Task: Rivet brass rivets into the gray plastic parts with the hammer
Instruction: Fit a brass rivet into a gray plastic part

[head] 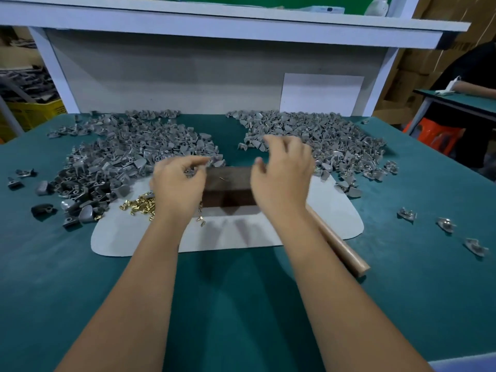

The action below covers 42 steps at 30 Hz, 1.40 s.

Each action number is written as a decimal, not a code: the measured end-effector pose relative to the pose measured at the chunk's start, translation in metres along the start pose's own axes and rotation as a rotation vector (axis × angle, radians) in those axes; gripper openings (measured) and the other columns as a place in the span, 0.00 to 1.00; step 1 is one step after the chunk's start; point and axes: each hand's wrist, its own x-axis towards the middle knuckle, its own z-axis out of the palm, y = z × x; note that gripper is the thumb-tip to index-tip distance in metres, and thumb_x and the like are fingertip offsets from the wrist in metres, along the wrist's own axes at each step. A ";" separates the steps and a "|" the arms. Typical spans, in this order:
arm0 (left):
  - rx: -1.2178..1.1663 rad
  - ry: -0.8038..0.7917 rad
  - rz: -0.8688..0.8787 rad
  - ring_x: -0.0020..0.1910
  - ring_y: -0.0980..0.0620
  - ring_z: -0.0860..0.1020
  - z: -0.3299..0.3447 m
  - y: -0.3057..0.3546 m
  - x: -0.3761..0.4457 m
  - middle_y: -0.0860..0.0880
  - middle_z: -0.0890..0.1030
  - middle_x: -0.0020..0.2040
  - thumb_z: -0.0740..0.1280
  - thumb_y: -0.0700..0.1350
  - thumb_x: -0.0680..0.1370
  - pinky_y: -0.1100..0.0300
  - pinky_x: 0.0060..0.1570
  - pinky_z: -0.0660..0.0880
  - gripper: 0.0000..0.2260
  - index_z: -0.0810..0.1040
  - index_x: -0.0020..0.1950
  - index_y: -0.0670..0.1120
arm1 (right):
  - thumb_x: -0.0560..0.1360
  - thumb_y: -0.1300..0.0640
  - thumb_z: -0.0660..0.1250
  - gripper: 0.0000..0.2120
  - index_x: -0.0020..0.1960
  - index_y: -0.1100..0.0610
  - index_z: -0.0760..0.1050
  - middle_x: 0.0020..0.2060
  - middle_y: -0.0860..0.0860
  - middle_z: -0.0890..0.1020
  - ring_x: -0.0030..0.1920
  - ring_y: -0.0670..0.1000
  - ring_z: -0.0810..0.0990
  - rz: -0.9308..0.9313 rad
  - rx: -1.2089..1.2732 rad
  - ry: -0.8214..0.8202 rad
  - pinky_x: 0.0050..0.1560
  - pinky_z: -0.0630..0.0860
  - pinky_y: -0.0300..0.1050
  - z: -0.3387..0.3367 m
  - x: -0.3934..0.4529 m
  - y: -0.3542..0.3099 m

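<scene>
**Hands Over the Wooden Block, Hammer Lying Unheld**

Both hands were raised above a dark wooden block (228,183) that stood on a pale mat (335,210) in the middle of the green tabletop (241,304). The left hand (178,183) had its fingers curled and its thumb and fingertips drawn together at the block's left edge; a small gray piece appeared to be pinched there, but motion blur prevented confirmation. The right hand (281,175) hovered at the block's right edge with its fingers loosely spread and gripped nothing.

The hammer lay on the tabletop under the right forearm; only its wooden handle (341,245) showed, angled toward the near right.

Gray plastic parts were heaped in two piles: a left pile (128,154) and a right pile (322,140), separated by a strip of bare tabletop. Brass rivets (139,205) lay scattered on the mat's left portion, just beside the left wrist. A few loose gray parts (445,225) lay well apart at the right.
</scene>
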 end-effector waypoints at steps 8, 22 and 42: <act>0.562 -0.138 -0.303 0.69 0.42 0.68 -0.036 -0.041 0.019 0.43 0.78 0.64 0.65 0.44 0.78 0.45 0.71 0.61 0.15 0.80 0.63 0.57 | 0.69 0.64 0.65 0.16 0.56 0.56 0.78 0.49 0.55 0.77 0.52 0.56 0.72 -0.460 0.072 -0.185 0.53 0.68 0.49 0.037 -0.042 -0.054; 0.300 0.006 -0.168 0.42 0.47 0.79 -0.035 -0.041 0.014 0.47 0.84 0.50 0.62 0.36 0.77 0.55 0.43 0.77 0.13 0.84 0.53 0.47 | 0.70 0.66 0.67 0.08 0.47 0.61 0.81 0.40 0.56 0.78 0.46 0.59 0.74 -0.380 0.157 -0.254 0.46 0.72 0.53 0.036 -0.046 -0.039; 0.564 0.110 -0.414 0.56 0.38 0.77 -0.065 -0.039 0.035 0.42 0.81 0.55 0.61 0.34 0.73 0.45 0.58 0.76 0.19 0.82 0.58 0.51 | 0.77 0.58 0.62 0.10 0.53 0.56 0.81 0.49 0.52 0.78 0.54 0.52 0.71 -0.459 0.181 -0.666 0.53 0.71 0.47 0.046 -0.059 -0.061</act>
